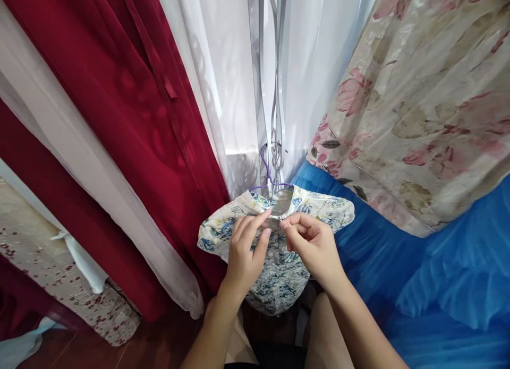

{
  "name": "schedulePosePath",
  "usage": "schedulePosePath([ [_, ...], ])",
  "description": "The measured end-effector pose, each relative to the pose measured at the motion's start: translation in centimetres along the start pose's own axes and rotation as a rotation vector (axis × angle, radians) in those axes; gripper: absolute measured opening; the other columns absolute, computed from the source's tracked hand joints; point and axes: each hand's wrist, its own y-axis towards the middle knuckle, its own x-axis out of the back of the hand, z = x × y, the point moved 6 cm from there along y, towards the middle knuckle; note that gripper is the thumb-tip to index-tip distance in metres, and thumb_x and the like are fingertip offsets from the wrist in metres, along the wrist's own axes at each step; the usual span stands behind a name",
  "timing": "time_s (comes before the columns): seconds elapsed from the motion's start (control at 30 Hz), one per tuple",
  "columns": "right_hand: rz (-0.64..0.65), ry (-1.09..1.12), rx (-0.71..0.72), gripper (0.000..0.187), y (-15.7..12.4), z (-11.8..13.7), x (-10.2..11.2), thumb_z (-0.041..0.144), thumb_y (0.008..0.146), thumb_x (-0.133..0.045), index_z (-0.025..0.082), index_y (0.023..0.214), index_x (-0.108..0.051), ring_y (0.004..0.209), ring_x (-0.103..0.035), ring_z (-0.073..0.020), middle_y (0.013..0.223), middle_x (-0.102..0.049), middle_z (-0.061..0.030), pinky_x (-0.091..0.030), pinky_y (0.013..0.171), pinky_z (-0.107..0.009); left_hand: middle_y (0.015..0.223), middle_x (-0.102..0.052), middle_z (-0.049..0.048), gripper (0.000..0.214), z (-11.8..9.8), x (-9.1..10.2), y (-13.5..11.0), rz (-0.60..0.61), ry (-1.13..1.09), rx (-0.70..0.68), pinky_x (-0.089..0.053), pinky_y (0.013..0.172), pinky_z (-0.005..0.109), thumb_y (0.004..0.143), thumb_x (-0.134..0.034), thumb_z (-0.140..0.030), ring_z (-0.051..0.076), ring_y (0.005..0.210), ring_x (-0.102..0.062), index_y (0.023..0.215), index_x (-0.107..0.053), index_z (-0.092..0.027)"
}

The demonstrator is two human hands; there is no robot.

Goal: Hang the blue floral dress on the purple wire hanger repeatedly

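Note:
A short-sleeved floral blouse (279, 281), white with blue and yellow print, hangs on a purple hanger (268, 170) in front of me. My left hand (247, 247) is at the left of its neckline, the index fingertip against the white edging. Its thumb stands apart from that finger, and the other fingers are loosely bent. At the front middle of the neckline, my right hand (311, 241) pinches the edge of the blouse between thumb and index finger. Any small fastener there is too small to make out. Below the hands, the blouse hangs down between my knees.
White straps (279, 93) run down to the hanger before white drapery (235, 66). Red fabric (131, 119) hangs to the left, beside a sequinned cloth (71, 284). Pink-flowered fabric (418, 114) and blue gathered fabric (430, 284) fill the right. Below is a dark floor (159, 337).

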Motion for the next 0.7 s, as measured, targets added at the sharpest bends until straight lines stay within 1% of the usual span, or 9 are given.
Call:
schedulePosePath([
  [0.07,0.000,-0.018,0.018,0.027,-0.1,0.0,-0.1,0.041,0.093,-0.065,0.017,0.082,-0.062,0.047,-0.045,-0.0090,0.052,-0.052,0.0056,-0.033,0.048,-0.021,0.098,-0.068,0.0051,0.020,-0.9,0.0,1.8,0.037,0.039,-0.036,-0.045,0.091,0.035,0.100,-0.055,-0.018,0.020,0.097,-0.059,0.114,-0.067,-0.021],
  [0.13,-0.020,-0.029,0.035,0.026,0.0,-0.6,-0.2,0.040,0.094,-0.063,0.018,0.081,-0.058,0.047,-0.040,-0.0084,0.053,-0.046,0.0074,-0.029,0.048,-0.022,0.093,-0.067,0.0047,0.012,-1.5,0.0,2.5,0.003,0.054,-0.060,-0.045,0.087,0.034,0.099,-0.056,-0.017,0.020,0.094,-0.058,0.101,-0.067,-0.019],
  [0.2,-0.049,-0.067,0.057,0.026,0.3,-1.6,-0.3,0.039,0.094,-0.061,0.019,0.078,-0.053,0.048,-0.036,-0.0086,0.054,-0.042,0.0083,-0.027,0.049,-0.022,0.091,-0.067,0.0041,0.009,-2.0,0.3,2.5,-0.056,0.052,-0.069,-0.046,0.086,0.033,0.098,-0.056,-0.016,0.019,0.092,-0.058,0.098,-0.065,-0.019],
  [0.27,-0.046,-0.140,0.050,0.025,0.5,-3.0,-0.5,0.037,0.092,-0.060,0.020,0.077,-0.052,0.049,-0.036,-0.0092,0.054,-0.040,0.0081,-0.027,0.050,-0.023,0.091,-0.066,0.0037,0.009,-1.9,1.2,2.4,-0.151,0.047,-0.049,-0.046,0.088,0.033,0.098,-0.057,-0.018,0.019,0.092,-0.059,0.097,-0.065,-0.019],
  [0.33,-0.005,-0.208,-0.001,0.024,0.5,-4.5,-0.7,0.036,0.091,-0.060,0.020,0.075,-0.052,0.049,-0.037,-0.0099,0.053,-0.041,0.0078,-0.026,0.051,-0.024,0.093,-0.067,0.0042,0.010,-0.8,2.9,2.5,-0.309,0.031,0.022,-0.046,0.091,0.033,0.098,-0.058,-0.023,0.019,0.095,-0.061,0.095,-0.067,-0.019],
  [0.4,0.040,-0.231,-0.056,0.023,0.1,-5.7,-0.9,0.035,0.090,-0.060,0.020,0.074,-0.051,0.049,-0.037,-0.0101,0.052,-0.041,0.0078,-0.026,0.051,-0.024,0.094,-0.067,0.0048,0.016,1.8,4.9,2.5,-0.484,-0.041,0.144,-0.047,0.089,0.032,0.097,-0.060,-0.031,0.019,0.094,-0.062,0.095,-0.068,-0.018],
  [0.47,0.068,-0.224,-0.082,0.020,-0.6,-6.4,-1.0,0.033,0.089,-0.060,0.020,0.076,-0.053,0.050,-0.039,-0.0103,0.053,-0.043,0.0072,-0.027,0.051,-0.024,0.089,-0.066,0.0042,0.022,5.5,6.4,2.2,-0.619,-0.201,0.278,-0.049,0.080,0.029,0.095,-0.062,-0.038,0.017,0.086,-0.062,0.096,-0.069,-0.017],
  [0.6,0.154,-0.176,-0.103,0.018,-1.8,-7.1,-2.1,0.030,0.090,-0.058,0.020,0.076,-0.053,0.050,-0.039,-0.0104,0.055,-0.045,0.0067,-0.028,0.052,-0.024,0.086,-0.062,0.0015,0.034,13.4,7.6,0.6,-0.805,-0.563,0.476,-0.051,0.075,0.028,0.082,-0.074,-0.047,0.015,0.079,-0.060,0.094,-0.064,-0.017],
  [0.7,0.206,-0.174,-0.126,0.016,-2.3,-7.5,-2.8,0.027,0.091,-0.056,0.020,0.076,-0.052,0.051,-0.041,-0.0105,0.055,-0.047,0.0065,-0.028,0.052,-0.024,0.088,-0.062,0.0014,0.035,16.6,8.5,-0.7,-0.916,-0.494,0.472,-0.050,0.077,0.027,0.081,-0.073,-0.047,0.014,0.083,-0.060,0.094,-0.064,-0.016],
])
